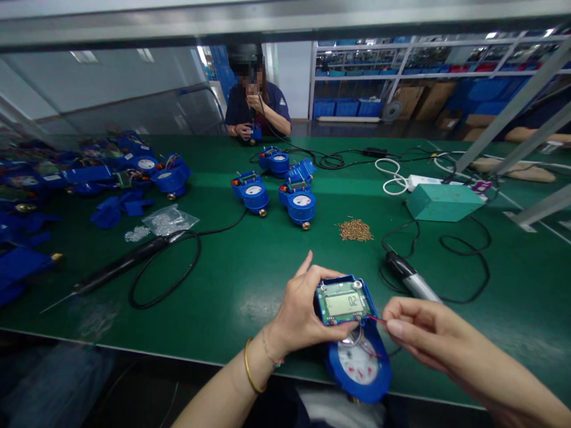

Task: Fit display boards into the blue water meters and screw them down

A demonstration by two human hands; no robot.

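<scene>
Flat green workbench (223, 267) fills the foreground; white metal shelving (357, 76) stands near 2 o'clock. Blue plastic round-dialled meter (382, 370): 5 o'clock, near edge; long axis 11-to-5, rectangular display (344, 304) toward 11. Left hand (298, 306) grasps the display end. Right hand (428, 333) overlaps a black-and-silver cylindrical tool (410, 275), 1 o'clock from the meter, and pinches a thin red wire (376, 318). Small brass-coloured pieces (355, 230): heaped at 12.
</scene>
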